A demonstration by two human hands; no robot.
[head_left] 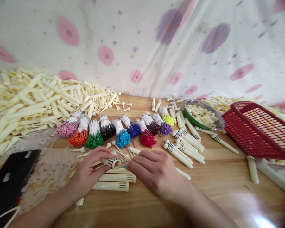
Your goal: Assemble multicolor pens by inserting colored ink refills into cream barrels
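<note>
Above table (142,212) — left hand (91,167) curled, grip closed round cream barrel (108,162); right hand (154,171) knuckles-up — pinching blue stick (123,166).

Room runs along the near tabletop (133,209); coloured bundles (123,138) block farther back.

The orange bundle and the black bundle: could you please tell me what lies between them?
The green bundle lies between them, as the head view shows.

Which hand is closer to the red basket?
Right. The right hand is left of the red basket; the left hand is farther left, holding a cream tube.
</note>
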